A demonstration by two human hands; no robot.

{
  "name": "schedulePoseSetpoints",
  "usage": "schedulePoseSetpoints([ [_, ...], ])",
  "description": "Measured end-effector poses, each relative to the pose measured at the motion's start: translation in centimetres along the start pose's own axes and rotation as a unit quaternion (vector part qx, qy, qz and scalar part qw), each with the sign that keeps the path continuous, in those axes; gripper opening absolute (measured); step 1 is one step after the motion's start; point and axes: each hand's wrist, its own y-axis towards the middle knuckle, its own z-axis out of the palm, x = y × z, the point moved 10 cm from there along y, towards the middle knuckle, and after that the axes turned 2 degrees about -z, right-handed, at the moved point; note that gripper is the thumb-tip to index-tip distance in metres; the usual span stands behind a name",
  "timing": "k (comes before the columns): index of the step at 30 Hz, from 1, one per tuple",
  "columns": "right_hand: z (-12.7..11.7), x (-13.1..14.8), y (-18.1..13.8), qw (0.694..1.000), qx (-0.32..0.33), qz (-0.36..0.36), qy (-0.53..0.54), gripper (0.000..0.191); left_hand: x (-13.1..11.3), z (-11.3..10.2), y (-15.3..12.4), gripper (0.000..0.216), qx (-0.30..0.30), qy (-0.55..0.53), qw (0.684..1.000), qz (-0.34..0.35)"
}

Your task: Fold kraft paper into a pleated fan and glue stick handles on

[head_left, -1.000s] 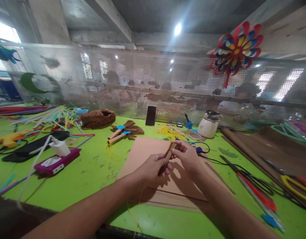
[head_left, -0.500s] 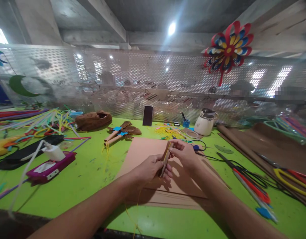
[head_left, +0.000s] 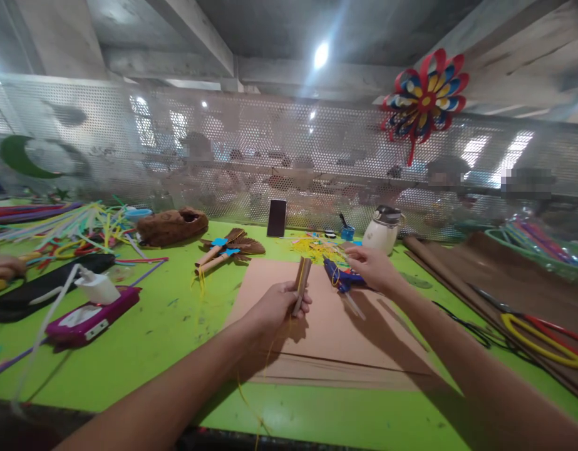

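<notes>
My left hand (head_left: 280, 307) is closed around a brown folded strip (head_left: 302, 282), held upright above the brown sheets. A thin yellow string (head_left: 268, 360) trails from beneath this hand to the table's front edge. My right hand (head_left: 376, 268) has its fingers closed at the rear of a blue hot glue gun (head_left: 345, 275), partly covering it. A clear glue stick (head_left: 355, 305) juts from the gun toward me. Stacked brown sheets (head_left: 335, 347) lie under both hands.
Two brown figures with blue bands (head_left: 225, 249) lie behind the sheets. A purple power strip (head_left: 94, 316) is at left, scissors (head_left: 542, 338) at right. A white kettle (head_left: 381, 230) and a phone (head_left: 276, 218) stand at the back. Another person's hand (head_left: 5, 268) shows at the left edge.
My right hand has left the brown strip and moved right onto the glue gun, which now lies turned and further left. My left hand keeps the strip. Another person's hand has appeared at left.
</notes>
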Motion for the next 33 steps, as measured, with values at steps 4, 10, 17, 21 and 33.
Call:
schedulePoseSetpoints([
  [4, 0.8, -2.0, -0.3, 0.991, 0.086, -0.025, -0.097, 0.013, 0.1, -0.5, 0.2, 0.022, -0.01, 0.003, 1.0, 0.004],
  [10, 3.4, -3.1, -2.6, 0.983, 0.077, -0.042, -0.159, 0.03, 1.0, -0.9, -0.1, 0.016, -0.053, -0.023, 0.998, -0.011],
  [17, 1.9, -4.1, -2.2, 0.998, 0.02, 0.006, -0.066, 0.021, 1.6, -1.7, 0.2, 0.016, -0.074, -0.049, 0.996, -0.022],
  [21, -1.1, -4.9, -1.8, 0.997, -0.026, 0.067, 0.041, 0.021, 1.9, -2.0, 0.5, 0.015, -0.072, -0.072, 0.994, -0.027],
  [33, 2.4, -0.7, -5.1, 0.964, 0.12, 0.079, 0.223, 0.031, 1.9, -1.9, 0.5, 0.011, -0.078, -0.033, 0.996, -0.019],
])
